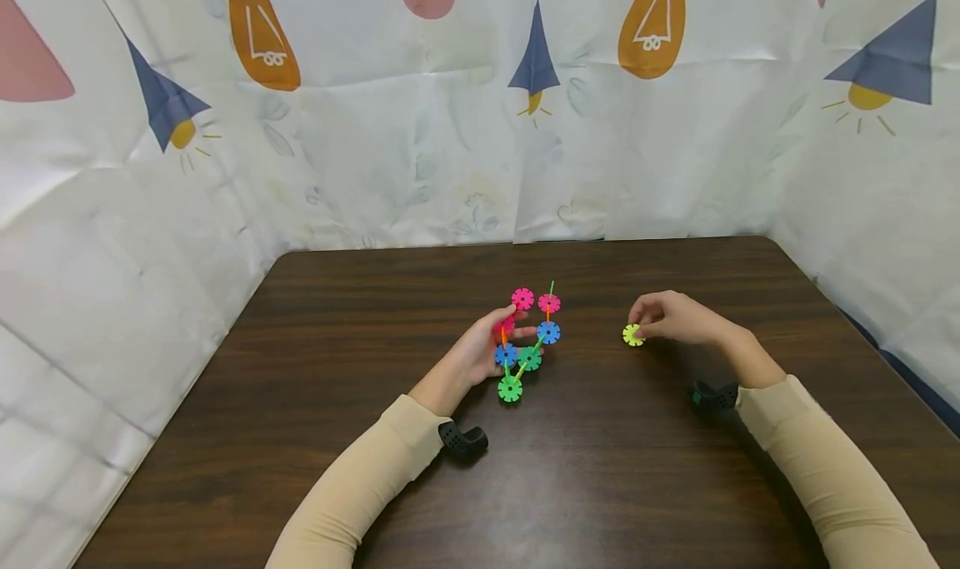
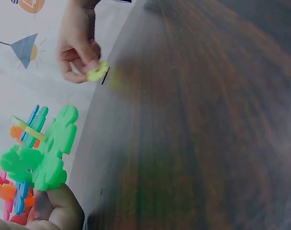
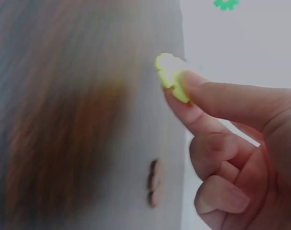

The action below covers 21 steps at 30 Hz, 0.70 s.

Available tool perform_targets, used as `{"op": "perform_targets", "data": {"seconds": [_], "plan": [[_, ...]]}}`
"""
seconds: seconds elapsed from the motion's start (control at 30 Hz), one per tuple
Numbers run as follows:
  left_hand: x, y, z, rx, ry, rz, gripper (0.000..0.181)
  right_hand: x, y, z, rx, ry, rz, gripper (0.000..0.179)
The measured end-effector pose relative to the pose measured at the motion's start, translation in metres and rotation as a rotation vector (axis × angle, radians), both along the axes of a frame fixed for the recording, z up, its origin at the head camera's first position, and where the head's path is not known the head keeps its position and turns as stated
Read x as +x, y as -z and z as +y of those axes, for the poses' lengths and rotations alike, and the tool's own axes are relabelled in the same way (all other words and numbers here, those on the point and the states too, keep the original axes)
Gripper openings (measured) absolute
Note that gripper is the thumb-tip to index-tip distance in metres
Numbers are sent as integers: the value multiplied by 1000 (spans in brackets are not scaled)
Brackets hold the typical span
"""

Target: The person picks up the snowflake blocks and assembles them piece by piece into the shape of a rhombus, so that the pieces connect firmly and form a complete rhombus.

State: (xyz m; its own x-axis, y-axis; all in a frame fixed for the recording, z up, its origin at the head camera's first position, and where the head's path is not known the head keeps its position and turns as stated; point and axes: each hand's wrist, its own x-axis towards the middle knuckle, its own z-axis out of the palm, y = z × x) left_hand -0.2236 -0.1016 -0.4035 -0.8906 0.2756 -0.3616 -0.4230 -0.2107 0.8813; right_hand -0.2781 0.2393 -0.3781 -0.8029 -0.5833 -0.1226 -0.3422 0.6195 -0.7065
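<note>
My left hand (image 1: 472, 351) holds a U-shaped chain of notched, flower-like plastic discs (image 1: 529, 358) above the table. Pink, blue and green discs are joined by others seen edge-on in orange and green. A green disc (image 1: 510, 388) forms the bottom of the U; in the left wrist view a large green disc (image 2: 57, 146) hides part of the chain. To the right, apart from the chain, my right hand (image 1: 681, 317) pinches a single yellow disc (image 1: 630, 336) between thumb and forefinger. The right wrist view shows that yellow disc (image 3: 172, 74) at the fingertips, the other fingers curled.
Both hands are over a dark brown wooden table (image 1: 337, 369). A white curtain (image 1: 360, 152) printed with lamps and bulbs hangs behind it and at its sides. Dark wrist devices (image 1: 463, 440) are on both arms.
</note>
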Motion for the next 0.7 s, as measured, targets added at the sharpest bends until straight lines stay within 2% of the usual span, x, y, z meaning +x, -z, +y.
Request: {"op": "perform_targets", "data": {"seconds": [0.4,0.7], "plan": [[3,-3,-1,-33,27,20,53,-1,-22,-29,-128,55,118,14],[5,-3,1,-33,42,8,57,2,-28,-64,-281,113,255,22]]}}
